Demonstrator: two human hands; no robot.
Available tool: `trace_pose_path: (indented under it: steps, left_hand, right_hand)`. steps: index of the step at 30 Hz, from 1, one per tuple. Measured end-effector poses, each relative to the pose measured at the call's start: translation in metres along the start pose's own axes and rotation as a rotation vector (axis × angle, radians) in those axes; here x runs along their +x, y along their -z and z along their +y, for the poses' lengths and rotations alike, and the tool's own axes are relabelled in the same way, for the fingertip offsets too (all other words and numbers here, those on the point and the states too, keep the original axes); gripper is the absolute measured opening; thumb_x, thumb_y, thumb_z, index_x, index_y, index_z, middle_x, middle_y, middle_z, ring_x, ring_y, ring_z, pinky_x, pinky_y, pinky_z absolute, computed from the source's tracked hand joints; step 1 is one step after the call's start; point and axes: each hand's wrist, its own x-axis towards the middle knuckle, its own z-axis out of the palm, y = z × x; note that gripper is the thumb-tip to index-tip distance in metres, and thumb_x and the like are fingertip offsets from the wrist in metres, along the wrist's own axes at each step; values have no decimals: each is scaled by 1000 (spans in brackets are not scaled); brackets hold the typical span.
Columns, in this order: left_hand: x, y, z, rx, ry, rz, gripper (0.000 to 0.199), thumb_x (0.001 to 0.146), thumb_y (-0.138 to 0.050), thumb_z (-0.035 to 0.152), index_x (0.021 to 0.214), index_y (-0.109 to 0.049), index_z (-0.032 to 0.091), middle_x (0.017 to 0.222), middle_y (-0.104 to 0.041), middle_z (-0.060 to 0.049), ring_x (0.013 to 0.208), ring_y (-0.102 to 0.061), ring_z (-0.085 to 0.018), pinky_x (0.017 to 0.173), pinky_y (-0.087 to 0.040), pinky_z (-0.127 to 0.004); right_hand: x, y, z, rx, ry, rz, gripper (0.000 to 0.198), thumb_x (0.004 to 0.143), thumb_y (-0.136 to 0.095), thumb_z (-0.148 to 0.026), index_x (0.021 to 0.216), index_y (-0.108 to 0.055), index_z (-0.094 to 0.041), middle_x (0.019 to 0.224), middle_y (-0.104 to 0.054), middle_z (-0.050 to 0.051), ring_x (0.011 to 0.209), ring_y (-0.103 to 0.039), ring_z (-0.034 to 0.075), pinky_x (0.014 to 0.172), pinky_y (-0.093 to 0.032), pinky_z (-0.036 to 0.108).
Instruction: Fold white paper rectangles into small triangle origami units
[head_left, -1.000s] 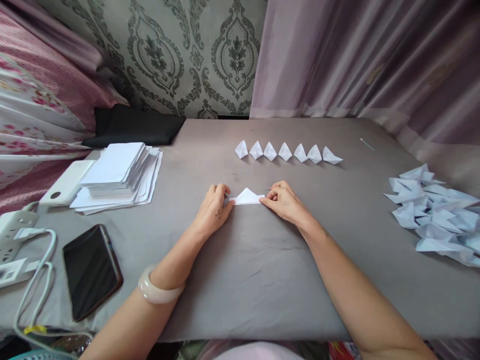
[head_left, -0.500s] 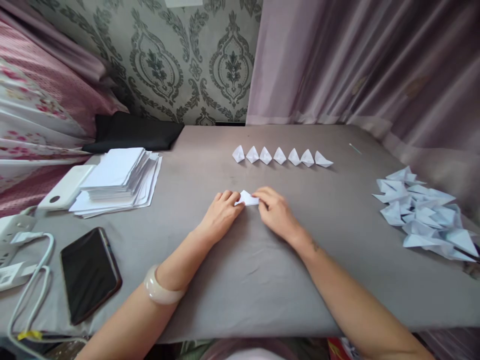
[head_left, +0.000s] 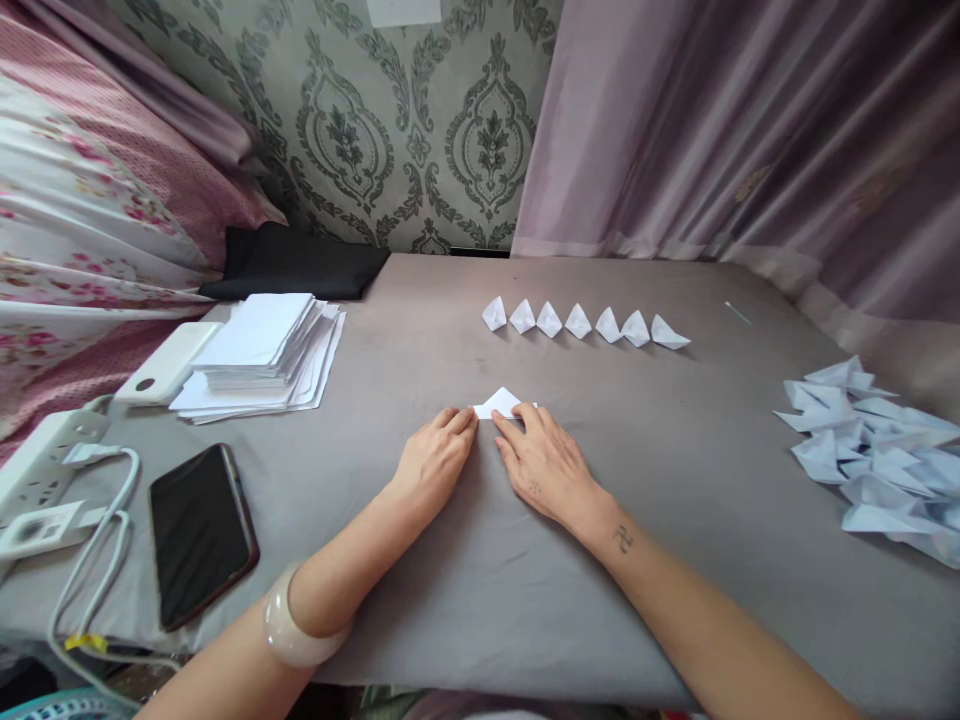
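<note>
A small white folded paper (head_left: 501, 402) with a pointed top lies flat on the cloth-covered table in front of me. My left hand (head_left: 437, 455), a pale bangle (head_left: 296, 620) on its forearm, closes its fingers together at the paper's left corner. My right hand (head_left: 547, 460) rests over the right part of the paper, fingers stretched out and slightly spread, the fingertips pressing its lower edge. Behind the paper stands a row of several small folded paper boats (head_left: 577, 322).
On the left are a stack of white paper sheets (head_left: 251, 345), a white power bank (head_left: 169, 365), a black phone (head_left: 202, 535) and a power strip (head_left: 49, 465) with cables. A black folded cloth (head_left: 300, 265) lies behind. More paper boats (head_left: 885, 455) are heaped at right.
My right hand has gone from pinching the paper's right side to lying flatter across it with fingers extended. My left hand stays at the left corner. The view has shifted slightly left.
</note>
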Motion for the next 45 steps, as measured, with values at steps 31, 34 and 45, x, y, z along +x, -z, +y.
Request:
trace_pose_path:
  steps: [31, 34, 45]
  left_hand:
    - [43, 6, 19, -893, 172, 612, 29, 91, -47, 37, 85, -66, 17, 76, -66, -3, 70, -59, -14, 66, -46, -24]
    - [36, 10, 24, -1160, 242, 641, 29, 87, -54, 41, 86, -69, 16, 79, -69, -2, 71, -60, -14, 66, -47, -22]
    - [27, 10, 46, -1143, 228, 755, 22, 86, -57, 35, 85, -69, 17, 80, -69, -3, 75, -62, -15, 69, -49, -23]
  right_hand:
    - [13, 21, 34, 754, -279, 594, 17, 81, -50, -20, 94, -61, -19, 91, -66, 5, 80, -63, 16, 71, -51, 29]
    - [8, 35, 17, 718, -153, 666, 12, 84, -52, -21, 93, -60, -20, 88, -64, 4, 79, -60, 16, 72, -50, 29]
    - [1, 41, -5, 679, -84, 692, 1, 87, -56, -23, 86, -55, -23, 81, -59, 1, 72, -57, 14, 63, -48, 27]
